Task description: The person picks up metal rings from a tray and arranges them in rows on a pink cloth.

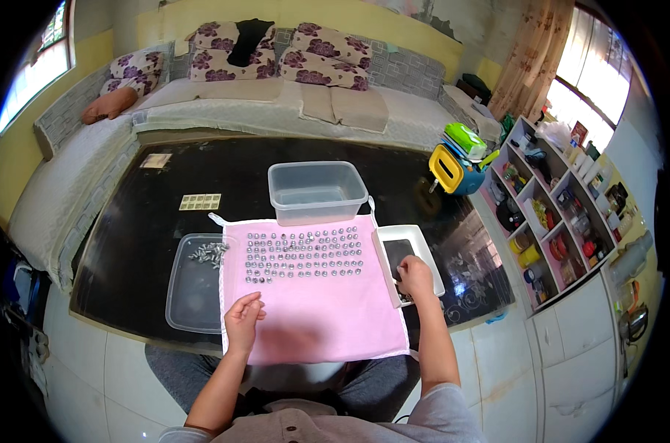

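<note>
Rows of small metal pieces point(304, 256) stand on a pink cloth point(324, 326) with white edging; the nearest row is short and ends at the left. My left hand point(243, 321) hovers over the cloth's left side, just below that row, with loosely bent fingers and nothing visible in them. Over at the right, my right hand point(416, 277) reaches into a white box point(430, 260). Its fingertips are bent together, and what they may hold is hidden. Small parts point(405, 298) lie at the near end of this box, partly behind the hand.
A clear plastic lid point(194, 302) at the left holds a pile of metal screws or similar parts point(209, 253). Beyond the cloth stands a clear plastic tub point(318, 194). A blue and yellow tissue holder point(457, 169) is on the dark table point(246, 160), near a shelf unit point(553, 221).
</note>
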Motion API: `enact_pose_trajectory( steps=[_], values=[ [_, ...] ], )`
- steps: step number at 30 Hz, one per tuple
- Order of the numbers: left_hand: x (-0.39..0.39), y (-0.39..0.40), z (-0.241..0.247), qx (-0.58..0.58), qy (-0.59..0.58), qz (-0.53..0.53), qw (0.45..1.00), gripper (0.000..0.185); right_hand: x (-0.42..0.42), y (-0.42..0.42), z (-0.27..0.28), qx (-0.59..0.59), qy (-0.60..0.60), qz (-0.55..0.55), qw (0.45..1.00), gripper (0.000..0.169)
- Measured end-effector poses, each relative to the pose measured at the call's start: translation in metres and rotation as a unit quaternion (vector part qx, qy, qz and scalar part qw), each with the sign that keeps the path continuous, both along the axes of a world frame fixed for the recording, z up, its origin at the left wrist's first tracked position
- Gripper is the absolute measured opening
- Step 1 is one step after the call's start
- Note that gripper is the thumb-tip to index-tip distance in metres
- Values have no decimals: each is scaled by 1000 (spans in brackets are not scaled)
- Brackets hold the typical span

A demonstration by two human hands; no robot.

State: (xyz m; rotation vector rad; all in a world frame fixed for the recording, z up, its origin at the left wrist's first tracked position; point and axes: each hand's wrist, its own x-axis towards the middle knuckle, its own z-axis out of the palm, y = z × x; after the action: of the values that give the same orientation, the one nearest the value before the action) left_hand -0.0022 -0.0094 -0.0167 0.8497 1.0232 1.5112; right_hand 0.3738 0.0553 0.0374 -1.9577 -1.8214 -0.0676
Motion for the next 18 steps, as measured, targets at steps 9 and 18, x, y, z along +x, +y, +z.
enact_pose_trajectory(
  steps=[9, 18],
  values=[
    [1, -8, 24, 15, 121, -57, 991, 20, -95, -36, -1, 2, 306, 137, 942, 9],
    [-90, 41, 34, 84, 425, 107, 895, 20, -166, -50, -18, -75, 260, 265, 925, 9]
  ],
)
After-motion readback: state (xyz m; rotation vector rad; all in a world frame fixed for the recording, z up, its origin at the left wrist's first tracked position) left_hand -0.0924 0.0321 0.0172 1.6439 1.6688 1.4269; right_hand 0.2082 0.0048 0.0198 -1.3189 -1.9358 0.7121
